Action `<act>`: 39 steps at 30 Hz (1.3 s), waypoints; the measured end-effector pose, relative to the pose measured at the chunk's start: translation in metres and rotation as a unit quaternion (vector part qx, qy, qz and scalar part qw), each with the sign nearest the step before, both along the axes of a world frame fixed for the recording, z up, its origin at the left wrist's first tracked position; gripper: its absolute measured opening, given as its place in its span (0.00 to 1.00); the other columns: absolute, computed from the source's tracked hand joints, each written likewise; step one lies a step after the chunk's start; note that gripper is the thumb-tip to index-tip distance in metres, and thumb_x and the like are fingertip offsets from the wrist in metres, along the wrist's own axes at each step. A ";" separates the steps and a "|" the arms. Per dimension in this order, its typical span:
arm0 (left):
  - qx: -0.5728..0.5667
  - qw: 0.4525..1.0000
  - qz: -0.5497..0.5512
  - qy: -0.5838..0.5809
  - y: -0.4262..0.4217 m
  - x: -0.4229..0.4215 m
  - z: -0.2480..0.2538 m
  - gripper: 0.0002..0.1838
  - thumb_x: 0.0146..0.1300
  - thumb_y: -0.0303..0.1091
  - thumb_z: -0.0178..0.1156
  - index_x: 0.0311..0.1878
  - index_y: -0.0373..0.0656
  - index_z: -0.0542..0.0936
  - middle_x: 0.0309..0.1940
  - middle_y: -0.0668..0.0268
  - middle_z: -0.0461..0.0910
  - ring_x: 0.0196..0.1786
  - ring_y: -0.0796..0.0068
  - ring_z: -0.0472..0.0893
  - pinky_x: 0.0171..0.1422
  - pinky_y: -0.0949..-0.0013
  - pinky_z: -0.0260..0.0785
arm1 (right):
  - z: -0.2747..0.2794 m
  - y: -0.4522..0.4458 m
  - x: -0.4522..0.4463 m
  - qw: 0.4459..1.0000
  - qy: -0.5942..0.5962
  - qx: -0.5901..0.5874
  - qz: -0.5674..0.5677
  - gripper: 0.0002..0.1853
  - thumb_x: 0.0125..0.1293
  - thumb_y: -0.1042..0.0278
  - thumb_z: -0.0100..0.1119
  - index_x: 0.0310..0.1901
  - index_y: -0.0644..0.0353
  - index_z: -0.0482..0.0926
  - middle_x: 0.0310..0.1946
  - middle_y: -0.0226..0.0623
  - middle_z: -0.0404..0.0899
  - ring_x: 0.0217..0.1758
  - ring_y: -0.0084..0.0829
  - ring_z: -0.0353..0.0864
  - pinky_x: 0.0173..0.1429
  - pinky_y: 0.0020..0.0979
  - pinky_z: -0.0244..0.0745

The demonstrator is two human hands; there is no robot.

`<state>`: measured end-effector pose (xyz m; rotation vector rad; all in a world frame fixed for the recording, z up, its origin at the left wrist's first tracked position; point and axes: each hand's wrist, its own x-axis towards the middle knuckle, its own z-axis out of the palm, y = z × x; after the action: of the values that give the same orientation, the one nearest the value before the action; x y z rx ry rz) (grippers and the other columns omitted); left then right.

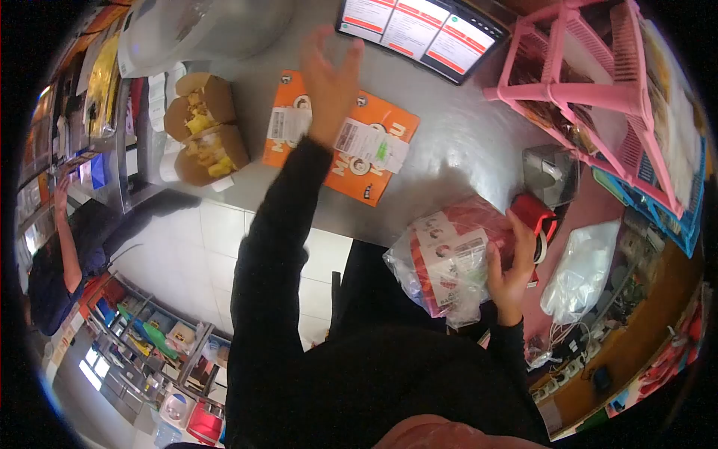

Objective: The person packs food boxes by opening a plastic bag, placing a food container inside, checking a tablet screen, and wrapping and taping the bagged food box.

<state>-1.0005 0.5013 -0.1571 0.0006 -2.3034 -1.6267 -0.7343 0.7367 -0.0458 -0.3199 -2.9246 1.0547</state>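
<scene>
My left hand (333,86) reaches over the counter with its fingers spread and nothing in them. Below it are orange printed boxes (400,123) with white paper labels, one label bearing a green mark; my hand and wrist partly cover them. Just beyond my fingertips lies a tablet (419,34) with a lit screen of white and orange panels. My right hand (512,269) is at the right side of a clear plastic bag (452,258), thumb and fingers curved against it. Inside the bag is a red package with printed labels; its exact kind is unclear.
Open brown cardboard food boxes (206,153) stand on the metal counter (250,56) at left. A pink rack (594,93) rises at right, near a tape dispenser (550,176) and a pack of clear bags (583,269). Another person's arm (67,239) shows at far left.
</scene>
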 end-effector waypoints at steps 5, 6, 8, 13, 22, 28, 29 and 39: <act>-0.136 0.989 -0.050 -0.037 -0.015 -0.091 -0.042 0.41 0.57 0.45 0.66 0.69 0.35 0.60 0.65 0.45 0.64 0.68 0.50 0.63 0.72 0.59 0.54 | 0.004 -0.004 -0.004 0.999 -0.007 0.042 0.011 0.23 0.60 0.71 0.58 0.58 0.66 0.73 0.52 0.50 0.75 0.55 0.47 0.73 0.63 0.40 0.64; -0.111 0.990 -0.085 -0.004 -0.015 -0.096 -0.045 0.39 0.56 0.43 0.67 0.66 0.34 0.64 0.60 0.45 0.71 0.64 0.53 0.71 0.69 0.61 0.59 | 0.004 -0.005 -0.005 0.998 -0.003 0.055 0.018 0.22 0.61 0.69 0.57 0.57 0.66 0.73 0.51 0.50 0.75 0.56 0.47 0.73 0.63 0.40 0.64; -0.070 0.989 -0.125 -0.022 -0.018 -0.101 -0.055 0.37 0.56 0.43 0.68 0.64 0.34 0.66 0.57 0.47 0.74 0.61 0.55 0.73 0.67 0.61 0.62 | 0.000 -0.005 -0.004 0.998 0.002 0.054 0.019 0.21 0.62 0.68 0.56 0.56 0.66 0.74 0.50 0.48 0.76 0.55 0.45 0.72 0.64 0.39 0.62; 0.032 0.976 -0.203 -0.075 -0.019 -0.107 -0.063 0.34 0.54 0.42 0.69 0.61 0.35 0.70 0.52 0.51 0.79 0.57 0.61 0.77 0.60 0.62 0.68 | 0.000 -0.006 -0.005 0.998 0.005 0.064 0.020 0.20 0.62 0.66 0.55 0.55 0.65 0.75 0.49 0.46 0.76 0.54 0.43 0.72 0.64 0.39 0.60; -0.141 0.973 -0.182 -0.022 -0.010 -0.094 -0.041 0.58 0.31 0.50 0.80 0.66 0.39 0.62 0.58 0.48 0.73 0.61 0.50 0.72 0.64 0.54 0.65 | 0.001 -0.004 -0.004 0.998 0.003 0.057 0.018 0.18 0.60 0.70 0.58 0.52 0.66 0.76 0.49 0.50 0.75 0.54 0.47 0.74 0.62 0.40 0.65; -0.230 0.951 -0.160 -0.132 -0.006 -0.090 -0.029 0.68 0.29 0.54 0.80 0.71 0.34 0.50 0.61 0.43 0.69 0.64 0.46 0.69 0.66 0.53 0.62 | 0.000 -0.004 -0.003 0.998 0.008 0.066 0.018 0.18 0.60 0.70 0.58 0.51 0.65 0.76 0.49 0.51 0.75 0.54 0.47 0.74 0.61 0.39 0.66; -0.245 0.948 -0.137 -0.149 -0.003 -0.089 -0.030 0.69 0.30 0.54 0.79 0.72 0.33 0.49 0.61 0.42 0.69 0.64 0.46 0.70 0.67 0.52 0.62 | 0.000 -0.004 -0.004 0.998 0.009 0.066 0.017 0.17 0.60 0.70 0.58 0.51 0.65 0.77 0.49 0.51 0.75 0.54 0.47 0.74 0.61 0.39 0.66; -0.244 0.953 -0.079 -0.161 0.009 -0.083 -0.018 0.69 0.32 0.53 0.78 0.73 0.35 0.46 0.60 0.42 0.70 0.63 0.45 0.70 0.66 0.53 0.62 | 0.001 -0.005 -0.004 0.997 0.011 0.073 0.011 0.16 0.59 0.71 0.59 0.49 0.64 0.79 0.48 0.51 0.76 0.53 0.47 0.75 0.60 0.40 0.67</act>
<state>-1.0833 0.5103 -0.1755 -0.0361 -2.9741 -1.1424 -0.7386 0.7317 -0.0446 -0.2706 -2.9696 0.8344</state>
